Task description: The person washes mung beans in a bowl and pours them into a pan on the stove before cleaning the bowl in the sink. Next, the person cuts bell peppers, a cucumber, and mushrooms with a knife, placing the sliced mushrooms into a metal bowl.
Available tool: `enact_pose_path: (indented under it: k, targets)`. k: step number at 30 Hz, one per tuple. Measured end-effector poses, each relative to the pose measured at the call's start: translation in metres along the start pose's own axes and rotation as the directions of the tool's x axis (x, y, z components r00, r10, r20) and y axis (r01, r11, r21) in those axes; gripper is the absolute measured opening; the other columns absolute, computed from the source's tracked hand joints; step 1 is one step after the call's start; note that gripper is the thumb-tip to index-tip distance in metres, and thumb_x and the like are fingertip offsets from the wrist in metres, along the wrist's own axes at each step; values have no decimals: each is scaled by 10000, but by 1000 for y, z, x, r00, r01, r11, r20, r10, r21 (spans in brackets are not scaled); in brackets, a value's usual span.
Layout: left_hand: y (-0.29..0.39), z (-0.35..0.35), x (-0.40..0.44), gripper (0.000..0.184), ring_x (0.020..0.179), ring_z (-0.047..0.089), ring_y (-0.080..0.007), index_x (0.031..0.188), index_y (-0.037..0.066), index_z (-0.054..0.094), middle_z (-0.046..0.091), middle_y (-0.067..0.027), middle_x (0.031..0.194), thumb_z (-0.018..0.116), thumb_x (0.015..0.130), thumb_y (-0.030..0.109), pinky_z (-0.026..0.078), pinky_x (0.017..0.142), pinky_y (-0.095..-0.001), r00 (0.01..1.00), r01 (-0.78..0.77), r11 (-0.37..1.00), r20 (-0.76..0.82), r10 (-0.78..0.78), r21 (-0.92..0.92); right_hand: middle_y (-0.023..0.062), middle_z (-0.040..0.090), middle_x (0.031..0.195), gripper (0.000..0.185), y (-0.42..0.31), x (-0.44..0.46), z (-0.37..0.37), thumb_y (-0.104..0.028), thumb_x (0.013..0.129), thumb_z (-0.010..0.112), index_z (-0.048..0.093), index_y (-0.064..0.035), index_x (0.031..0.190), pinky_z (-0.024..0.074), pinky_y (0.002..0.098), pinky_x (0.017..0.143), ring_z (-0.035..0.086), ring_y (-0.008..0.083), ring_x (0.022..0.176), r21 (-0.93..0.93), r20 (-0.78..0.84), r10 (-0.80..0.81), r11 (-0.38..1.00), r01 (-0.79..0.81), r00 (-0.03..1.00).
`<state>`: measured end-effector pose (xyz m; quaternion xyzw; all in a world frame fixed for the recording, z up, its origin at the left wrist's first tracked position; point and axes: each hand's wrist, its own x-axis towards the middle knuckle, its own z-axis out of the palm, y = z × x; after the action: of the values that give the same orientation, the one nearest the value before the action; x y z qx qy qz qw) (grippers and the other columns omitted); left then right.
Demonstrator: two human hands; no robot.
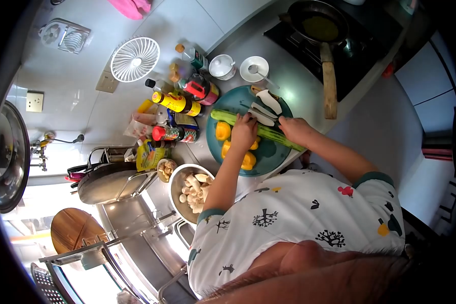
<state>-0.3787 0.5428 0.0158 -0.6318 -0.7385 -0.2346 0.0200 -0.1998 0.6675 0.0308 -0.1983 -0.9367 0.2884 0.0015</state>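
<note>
A round green cutting board lies on the counter in front of me. On its far side are pale slices of what looks like king oyster mushroom, one with a brown edge. My left hand is over the board, its fingers closed at the left end of a pale slice. At that slice's other end is my right hand, fingers bent together; what they pinch is mostly hidden. A long green gourd or cucumber runs beneath both hands. Yellow bell pepper pieces sit near my left wrist.
A bowl of mushroom pieces and a small bowl stand left of the board. Sauce bottles line the wall. Beyond the board are a lidded white pot and a bowl with a spoon. A frying pan rests on the stove.
</note>
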Motion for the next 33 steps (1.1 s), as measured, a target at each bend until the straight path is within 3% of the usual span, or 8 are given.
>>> enact_pose_path:
  k: [6, 16, 21, 22, 24, 29, 31, 33]
  targets:
    - [1, 2, -2, 164, 903, 568, -340, 907, 24, 648, 581, -132, 985, 578, 772, 86, 399, 947, -481, 999, 17, 999, 41, -18, 37, 185, 630, 772, 166, -10, -11, -5, -162, 900, 474, 460, 3, 903, 496, 417, 667, 632, 336, 755, -38, 112, 25, 999, -21, 993]
    - [2, 2, -3, 142, 829, 557, -339, 858, 21, 657, 576, -132, 891, 594, 744, 78, 469, 773, -397, 999, 30, 999, 35, -31, 18, 197, 640, 844, 193, -17, 19, 8, -47, 786, 505, 476, 8, 968, 505, 398, 707, 636, 336, 820, -80, 217, 47, 996, -30, 975]
    - [1, 3, -4, 139, 831, 558, -345, 850, 22, 661, 586, -128, 907, 592, 741, 74, 464, 785, -402, 998, 30, 998, 46, -32, 53, 161, 639, 826, 164, -4, 21, 28, -135, 862, 505, 474, -8, 961, 502, 414, 679, 630, 342, 789, 21, 13, -27, 999, 27, 1000]
    - [-2, 5, -5, 130, 830, 558, -349, 841, 21, 654, 590, -127, 923, 591, 742, 74, 459, 787, -409, 1000, 0, 997, -25, 2, 82, 161, 639, 826, 164, -1, 16, 25, -135, 862, 505, 474, -8, 961, 502, 414, 679, 630, 342, 789, 17, 5, -30, 999, 30, 1000]
    - [-7, 9, -6, 121, 829, 557, -353, 833, 19, 648, 594, -126, 938, 589, 742, 74, 454, 790, -417, 995, -27, 994, -89, 37, 110, 155, 618, 778, 178, 1, -3, 23, -187, 891, 500, 462, -14, 916, 490, 435, 641, 615, 354, 724, 56, -209, -105, 991, 119, 972]
    - [-3, 6, 30, 215, 885, 543, -348, 905, 23, 607, 595, -130, 998, 607, 691, 7, 442, 797, -430, 984, 107, 993, -136, -112, -42, 178, 587, 750, 182, 10, -28, 5, -168, 881, 524, 438, -10, 857, 473, 443, 615, 591, 371, 684, 128, -316, -26, 989, 70, 948]
    - [-12, 19, 50, 336, 923, 533, -343, 973, 52, 605, 578, -125, 1042, 631, 645, -18, 442, 816, -417, 989, 107, 993, -96, -111, -46, 187, 582, 750, 183, 15, -33, 5, -160, 877, 532, 433, -8, 847, 470, 441, 611, 587, 376, 682, 127, -339, -4, 991, 50, 941]
    - [-16, 28, 64, 416, 968, 520, -338, 1019, 91, 609, 544, -119, 1092, 652, 619, -11, 442, 832, -401, 995, -35, 999, 95, 33, 22, 184, 583, 746, 182, 19, -36, 4, -153, 871, 539, 434, -6, 848, 469, 438, 606, 589, 372, 678, 136, -365, 46, 991, 5, 930]
